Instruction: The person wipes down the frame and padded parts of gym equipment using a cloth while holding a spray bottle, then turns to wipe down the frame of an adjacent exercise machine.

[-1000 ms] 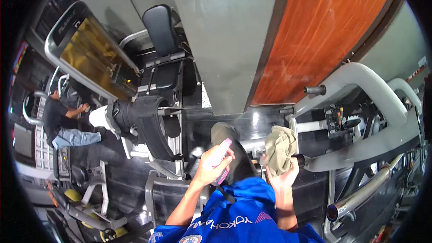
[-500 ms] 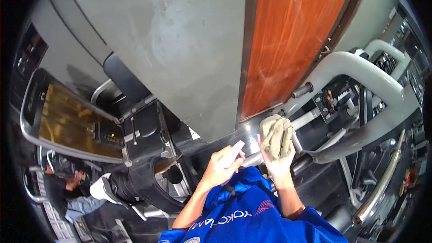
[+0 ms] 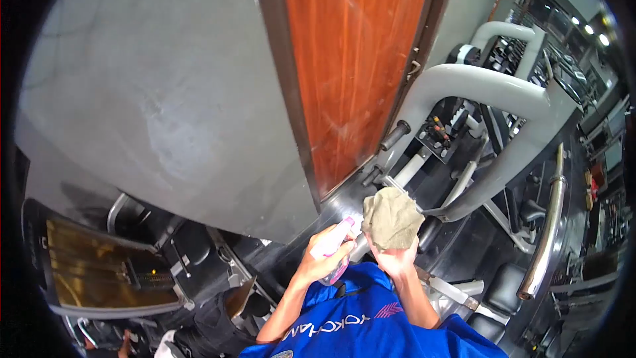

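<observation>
My left hand [image 3: 314, 266] is closed around a spray bottle [image 3: 333, 239] with a white head and a pink nozzle. Part of its body shows below the fingers. Close beside it, my right hand [image 3: 399, 262] bears a crumpled beige-green cloth [image 3: 392, 217], bunched above the palm and hiding most of the fingers. The nozzle points toward the cloth, with a small gap between them. Both hands are in front of the blue shirt [image 3: 371, 315].
A grey wall [image 3: 165, 99] and a reddish-brown wooden door [image 3: 358, 59] stand ahead. To the right is a weight machine with a thick pale frame [image 3: 483, 86] and a chrome bar [image 3: 546, 225]. Another machine with a tinted panel [image 3: 93, 262] stands at left.
The view has swung right, so the wall and door have moved left. The cloth has gone from loosely bunched to a flatter, rounder bundle. The spray bottle stays in my left hand.
</observation>
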A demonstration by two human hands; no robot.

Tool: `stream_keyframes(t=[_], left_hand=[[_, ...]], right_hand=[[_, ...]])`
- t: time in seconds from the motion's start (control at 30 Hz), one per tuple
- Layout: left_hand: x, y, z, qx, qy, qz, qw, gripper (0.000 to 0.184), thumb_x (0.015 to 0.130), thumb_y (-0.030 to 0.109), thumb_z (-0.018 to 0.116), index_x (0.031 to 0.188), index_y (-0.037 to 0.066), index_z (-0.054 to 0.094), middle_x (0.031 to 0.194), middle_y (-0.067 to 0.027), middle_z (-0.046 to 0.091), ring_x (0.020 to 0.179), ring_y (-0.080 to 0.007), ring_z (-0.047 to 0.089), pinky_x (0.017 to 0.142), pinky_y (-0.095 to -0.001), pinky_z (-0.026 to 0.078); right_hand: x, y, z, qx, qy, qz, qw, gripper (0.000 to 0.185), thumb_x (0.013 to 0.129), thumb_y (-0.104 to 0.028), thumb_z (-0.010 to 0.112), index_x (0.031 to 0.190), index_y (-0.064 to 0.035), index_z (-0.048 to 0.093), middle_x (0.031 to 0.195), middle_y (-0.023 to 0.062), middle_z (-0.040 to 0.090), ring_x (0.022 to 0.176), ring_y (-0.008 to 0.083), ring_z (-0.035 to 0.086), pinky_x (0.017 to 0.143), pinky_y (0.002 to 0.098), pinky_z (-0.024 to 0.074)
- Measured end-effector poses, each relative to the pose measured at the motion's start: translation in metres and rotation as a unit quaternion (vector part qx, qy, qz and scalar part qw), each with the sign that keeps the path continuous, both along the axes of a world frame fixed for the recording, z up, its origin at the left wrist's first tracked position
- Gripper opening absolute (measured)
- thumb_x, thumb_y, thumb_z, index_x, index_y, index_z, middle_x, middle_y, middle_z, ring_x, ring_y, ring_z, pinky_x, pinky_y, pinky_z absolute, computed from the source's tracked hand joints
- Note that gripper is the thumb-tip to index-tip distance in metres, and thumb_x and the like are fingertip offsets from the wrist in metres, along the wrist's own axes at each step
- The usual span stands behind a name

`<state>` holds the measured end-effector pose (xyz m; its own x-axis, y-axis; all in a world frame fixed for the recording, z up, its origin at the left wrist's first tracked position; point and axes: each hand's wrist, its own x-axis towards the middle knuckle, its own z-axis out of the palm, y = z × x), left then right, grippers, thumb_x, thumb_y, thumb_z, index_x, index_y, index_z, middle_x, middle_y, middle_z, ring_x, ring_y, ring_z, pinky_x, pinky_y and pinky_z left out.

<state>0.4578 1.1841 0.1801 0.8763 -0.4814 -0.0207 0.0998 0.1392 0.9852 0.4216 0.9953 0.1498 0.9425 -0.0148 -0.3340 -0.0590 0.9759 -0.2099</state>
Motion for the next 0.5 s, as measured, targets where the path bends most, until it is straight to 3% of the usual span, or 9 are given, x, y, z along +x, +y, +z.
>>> stream_keyframes(t=[0.2, 0.37, 0.5], left_hand=[[0.044, -0.023, -0.008, 0.021, 0.006, -0.105, 0.994, 0.014, 0.091, 0.005, 0.063, 0.103, -0.002, 0.06, 0.084, -0.0087, 0.066, 0.063, -0.0104, 0.061, 0.06, -0.0251, 0.051], [0.087, -0.044, -0.006, 0.005, -0.008, -0.146, 0.989, 0.017, 0.09, 0.005, 0.064, 0.105, -0.002, 0.06, 0.087, -0.0089, 0.066, 0.062, -0.0099, 0.061, 0.058, -0.0242, 0.051], [0.123, -0.066, -0.013, -0.004, 0.008, -0.176, 0.984, 0.016, 0.09, 0.004, 0.063, 0.104, -0.002, 0.06, 0.089, -0.009, 0.066, 0.061, -0.0095, 0.06, 0.057, -0.0244, 0.051]], right_hand=[[-0.004, -0.03, -0.006, -0.018, 0.016, -0.095, 0.995, 0.056, 0.092, -0.05, 0.046, 0.138, -0.0185, 0.049, 0.138, 0.0031, 0.054, 0.127, 0.0248, 0.051, 0.105, 0.048, 0.0402], [0.008, -0.05, -0.006, -0.09, 0.046, -0.227, 0.969, 0.05, 0.099, -0.042, 0.038, 0.136, -0.0093, 0.049, 0.137, 0.0074, 0.054, 0.125, 0.0261, 0.052, 0.104, 0.043, 0.043], [0.018, -0.069, -0.011, -0.094, 0.06, -0.294, 0.949, 0.054, 0.097, -0.051, 0.037, 0.136, -0.0142, 0.048, 0.134, 0.0088, 0.055, 0.12, 0.0293, 0.055, 0.096, 0.051, 0.0464]])
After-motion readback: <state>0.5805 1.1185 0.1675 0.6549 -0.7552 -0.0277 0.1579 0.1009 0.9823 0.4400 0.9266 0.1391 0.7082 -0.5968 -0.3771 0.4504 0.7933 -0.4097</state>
